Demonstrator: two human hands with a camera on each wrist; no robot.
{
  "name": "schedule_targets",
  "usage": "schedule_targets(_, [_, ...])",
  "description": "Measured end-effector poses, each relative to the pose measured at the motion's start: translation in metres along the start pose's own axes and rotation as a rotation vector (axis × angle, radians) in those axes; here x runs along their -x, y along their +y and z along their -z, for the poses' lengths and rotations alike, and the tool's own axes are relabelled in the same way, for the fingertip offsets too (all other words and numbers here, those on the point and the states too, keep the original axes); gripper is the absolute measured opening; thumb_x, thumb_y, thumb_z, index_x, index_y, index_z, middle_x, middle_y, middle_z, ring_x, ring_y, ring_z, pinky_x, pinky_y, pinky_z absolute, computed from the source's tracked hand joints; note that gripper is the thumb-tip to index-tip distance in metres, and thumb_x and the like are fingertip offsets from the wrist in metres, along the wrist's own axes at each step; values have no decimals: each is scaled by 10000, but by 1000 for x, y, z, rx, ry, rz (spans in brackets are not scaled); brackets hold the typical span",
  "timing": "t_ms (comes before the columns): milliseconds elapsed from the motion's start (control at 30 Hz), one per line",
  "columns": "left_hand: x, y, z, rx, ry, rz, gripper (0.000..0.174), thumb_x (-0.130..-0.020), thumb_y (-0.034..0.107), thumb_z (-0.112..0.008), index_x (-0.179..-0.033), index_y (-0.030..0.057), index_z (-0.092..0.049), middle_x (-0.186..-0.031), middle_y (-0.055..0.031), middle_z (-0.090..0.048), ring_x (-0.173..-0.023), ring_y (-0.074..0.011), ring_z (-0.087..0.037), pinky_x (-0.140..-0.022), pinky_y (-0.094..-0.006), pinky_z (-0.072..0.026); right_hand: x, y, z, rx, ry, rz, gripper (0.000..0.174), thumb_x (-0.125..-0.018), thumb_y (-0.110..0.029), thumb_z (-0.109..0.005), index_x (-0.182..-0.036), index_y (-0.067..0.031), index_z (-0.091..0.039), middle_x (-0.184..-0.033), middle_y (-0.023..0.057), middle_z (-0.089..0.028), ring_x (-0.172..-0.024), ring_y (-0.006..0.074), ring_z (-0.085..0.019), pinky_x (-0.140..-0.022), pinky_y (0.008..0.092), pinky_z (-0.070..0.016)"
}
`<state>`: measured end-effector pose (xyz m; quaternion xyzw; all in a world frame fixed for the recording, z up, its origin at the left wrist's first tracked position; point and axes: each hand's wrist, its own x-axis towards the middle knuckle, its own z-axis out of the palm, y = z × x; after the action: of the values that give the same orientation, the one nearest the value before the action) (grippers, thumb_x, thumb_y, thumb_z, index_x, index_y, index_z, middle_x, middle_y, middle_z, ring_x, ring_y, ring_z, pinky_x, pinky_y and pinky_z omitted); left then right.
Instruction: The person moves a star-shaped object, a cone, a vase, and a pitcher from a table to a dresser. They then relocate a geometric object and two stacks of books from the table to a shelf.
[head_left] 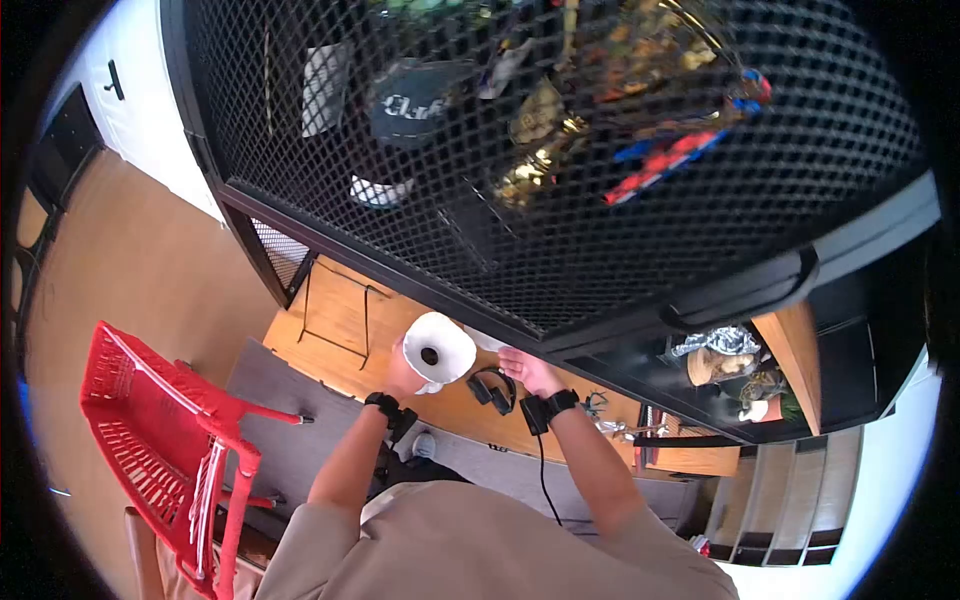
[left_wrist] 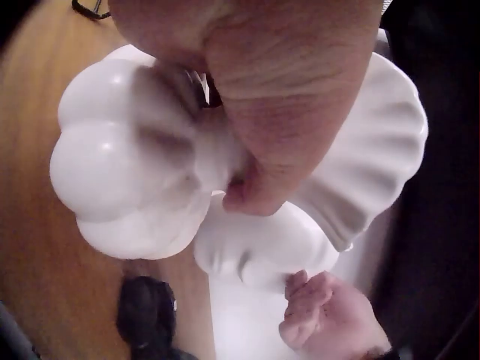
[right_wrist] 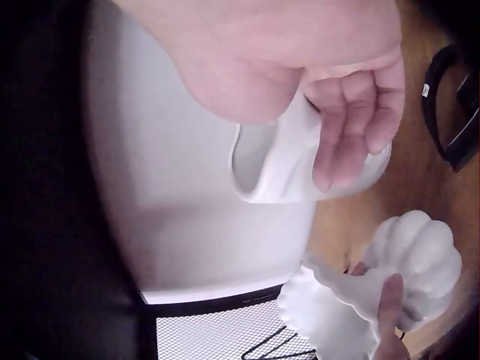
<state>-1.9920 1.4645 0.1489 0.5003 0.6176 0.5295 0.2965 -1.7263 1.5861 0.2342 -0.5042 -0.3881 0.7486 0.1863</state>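
Note:
My left hand grips a white vase round its narrow neck, between a lobed round body and a flared, wavy rim. To its right, my right hand has its fingers curled over the side of a second, smooth white vessel; its thumb is hidden. In the right wrist view this vessel lies tilted, its opening toward the left. A large white smooth surface is behind the vessel.
Black headphones lie on the wooden surface. A black wire frame stands at the left. A black mesh cabinet door spans above the hands. A red basket cart stands on the floor at the left.

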Motion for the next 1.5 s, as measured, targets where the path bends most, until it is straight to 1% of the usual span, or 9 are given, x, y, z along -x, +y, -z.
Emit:
schedule_targets(200, [-19, 17, 26, 37, -79, 48, 613, -558, 263, -836, -1089, 62, -604, -1063, -119, -642, -1035, -287, -592, -918, -395, -459, -36, 17, 2, -81, 73, -29, 290, -956, -331, -514, -1109, -112, -625, -1048, 71, -689, -925, 177, -656, -833, 334, -506])
schedule_targets(300, [-22, 7, 21, 126, -11, 120, 598, -553, 261, -830, -1075, 74, -608, -1055, -111, -645, -1042, -290, -586, -941, -402, -439, -66, 36, 28, -155, 28, -7, 269, -948, -310, -525, -1099, -113, -628, -1045, 78, -689, -914, 186, -661, -834, 352, -507])
schedule_targets(333, [-23, 5, 21, 126, -14, 126, 598, -553, 261, -830, -1075, 74, -608, -1055, -111, -645, -1042, -290, -586, -941, -402, -439, -70, 34, 29, -432, -6, -83, 265, -935, -294, -545, -1096, -100, -626, -1039, 105, -686, -901, 211, -663, -852, 370, -501])
schedule_targets(367, [-25, 3, 21, 96, -13, 86, 598, -554, 270, -826, -1076, 80, -608, -1061, -107, -644, -1057, -296, -577, -968, -409, -414, -71, 37, 28, -435, -3, -87, 265, -935, -294, -545, -1096, -100, -626, -1039, 105, -686, -901, 211, -663, -852, 370, -501])
schedule_targets(500, [-27, 2, 22, 141, -18, 57, 603, -559, 301, -813, -1086, 94, -605, -1083, -100, -638, -1106, -307, -545, -1039, -426, -335, -67, 29, 10, -285, 31, -21, 264, -934, -292, -546, -1092, -96, -626, -1037, 109, -685, -898, 214, -662, -855, 373, -501])
schedule_targets(833, [-20, -14, 19, 262, -59, 54, 676, -585, 320, -807, -1175, 93, -568, -1162, -107, -608, -1170, -335, -493, -1047, -436, -323, -38, 0, -7, 101, 105, 152, 262, -932, -288, -548, -1082, -87, -625, -1034, 118, -682, -889, 222, -659, -861, 378, -499])
schedule_targets(1200, [-19, -5, 27, -20, -160, 24, 578, -698, 93, -801, -1215, 53, -546, -1202, -91, -614, -1091, -216, -595, -919, -366, -496, -5, -32, -37, 543, 214, 347, 261, -930, -283, -550, -1071, -77, -623, -1031, 128, -678, -879, 230, -656, -869, 385, -497])
schedule_targets(1300, [-19, 2, 29, -70, -142, 38, 566, -695, 108, -809, -1197, 50, -555, -1183, -82, -621, -1083, -213, -597, -913, -361, -497, 6, -35, -52, 658, 258, 398, 261, -929, -282, -551, -1068, -74, -623, -1030, 131, -677, -876, 232, -655, -871, 386, -496])
schedule_targets(1500, [-14, -24, 13, 245, -93, 142, 570, -692, 110, -811, -1189, 45, -540, -1174, -79, -613, -1074, -212, -593, -906, -355, -493, 31, -40, -77, 887, 355, 498, 260, -928, -279, -552, -1062, -68, -622, -1028, 137, -675, -871, 237, -653, -875, 390, -495])
